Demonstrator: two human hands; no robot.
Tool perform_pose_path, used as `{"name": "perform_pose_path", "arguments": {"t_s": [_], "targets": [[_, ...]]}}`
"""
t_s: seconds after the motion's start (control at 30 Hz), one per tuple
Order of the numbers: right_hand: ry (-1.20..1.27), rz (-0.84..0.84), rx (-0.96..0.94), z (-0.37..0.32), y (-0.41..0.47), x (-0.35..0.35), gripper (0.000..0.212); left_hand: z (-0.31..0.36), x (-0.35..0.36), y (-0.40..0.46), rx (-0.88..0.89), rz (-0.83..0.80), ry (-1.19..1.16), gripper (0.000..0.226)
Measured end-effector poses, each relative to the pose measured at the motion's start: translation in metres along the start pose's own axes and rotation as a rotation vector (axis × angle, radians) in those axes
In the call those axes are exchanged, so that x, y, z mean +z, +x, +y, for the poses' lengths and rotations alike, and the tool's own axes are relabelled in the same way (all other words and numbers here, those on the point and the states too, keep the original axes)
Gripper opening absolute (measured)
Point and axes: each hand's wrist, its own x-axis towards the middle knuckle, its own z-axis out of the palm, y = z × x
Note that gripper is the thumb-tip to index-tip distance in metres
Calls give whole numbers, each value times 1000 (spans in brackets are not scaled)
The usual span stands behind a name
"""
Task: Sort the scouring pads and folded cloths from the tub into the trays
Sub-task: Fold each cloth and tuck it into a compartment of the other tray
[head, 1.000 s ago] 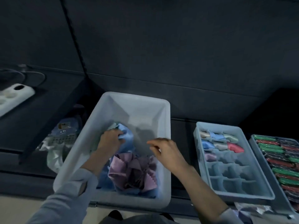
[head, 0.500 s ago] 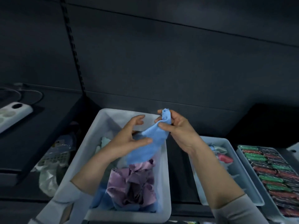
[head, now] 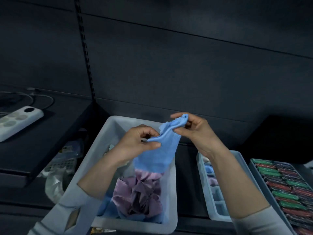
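Observation:
A blue cloth (head: pixel 159 150) hangs above the white tub (head: pixel 108 133), held by both hands. My left hand (head: pixel 135 145) pinches its left edge near the middle. My right hand (head: pixel 193 131) grips its upper corner, higher and to the right. Below, the tub holds crumpled purple cloths (head: pixel 138 194) and more blue cloths (head: pixel 108 207). To the right, a compartment tray (head: pixel 218 206) holds folded cloths in its far cells, partly hidden by my right forearm. Further right, another tray (head: pixel 288 189) is filled with green and red scouring pads.
A white power strip (head: pixel 15 122) with cables lies on the dark shelf at the left. Plastic bags with packaging (head: pixel 57 168) sit left of the tub. A dark panelled wall rises behind everything.
My left hand lifted the blue cloth out of the tub and my right hand took its upper corner. Both hands now hold it spread a little higher above the tub.

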Motion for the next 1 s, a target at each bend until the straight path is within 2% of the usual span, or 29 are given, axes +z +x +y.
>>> {"name": "perform_pose_path", "arguments": {"t_s": [0.1,0.2,0.33,0.43,0.53,0.63,0.77,0.83,0.93,1.0], "targets": [[53,-70,6,-2,-2,1,51,4,7,-5,-132,-107,-188,49],[107,-108,13,-7,-4,2,47,5,10,-1,-214,-87,-221,56],[108,-77,26,-9,-7,-2,42,11,10,-1,-77,71,-173,15],[106,-32,26,-6,-8,-6,46,18,11,-4,16,198,-129,16],[75,-87,6,-8,-13,-10,52,20,11,-2,73,316,-35,24],[16,-148,-53,-14,-18,-6,52,20,11,-1,161,302,51,24],[-232,-17,-184,-13,-14,7,25,23,13,3,178,316,96,23],[-282,40,-200,-11,-11,7,16,24,12,2,175,306,92,30],[-265,46,-156,-12,-9,5,13,26,8,-2,225,191,117,50],[-282,21,-155,-13,-8,5,14,27,5,-2,306,138,229,47]]}}
